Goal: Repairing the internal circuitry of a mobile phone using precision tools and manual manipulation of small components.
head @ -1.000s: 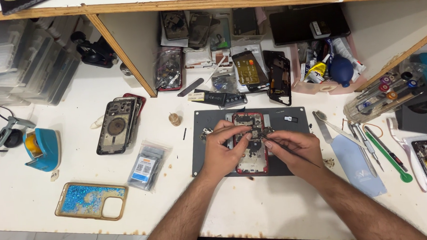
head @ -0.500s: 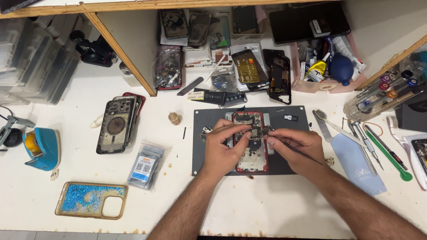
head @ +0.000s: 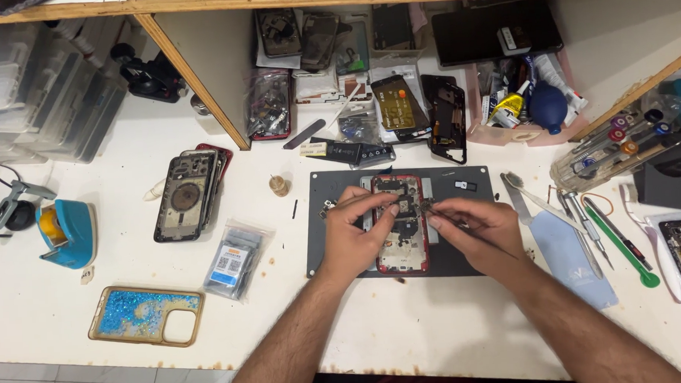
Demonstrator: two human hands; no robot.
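Nearest me, at six o'clock, my two forearms run up over the white bench (head: pixel 439 340) to a dark work mat (head: pixel 451 259). On it lies an opened phone with a red frame (head: pixel 400 226), back off, insides showing. My left hand (head: pixel 358 233) rests on the phone's left edge, thumb and forefinger pinched on a thin tool whose tip I cannot make out. My right hand (head: pixel 476 228) is pinched on a slim dark pick (head: pixel 464 226) that points at the phone's upper part, near a small loose piece; whether the tip touches it I cannot tell.

I judge the risk lies in that tight spot: both tips work close together, so a slip could scratch the board or flick the small piece off the mat, and a little dark part (head: pixel 466 184) lies loose at one o'clock.

At nine o'clock sit a clear bag of parts (head: pixel 232 259) and a glittery blue case (head: pixel 145 315), with a stack of phone backs (head: pixel 189 194) beyond. At three o'clock lie a blue cloth (head: pixel 573 258) and a green pry tool (head: pixel 622 244). At twelve o'clock the shelf bay (head: pixel 334 54) is crowded with spare parts
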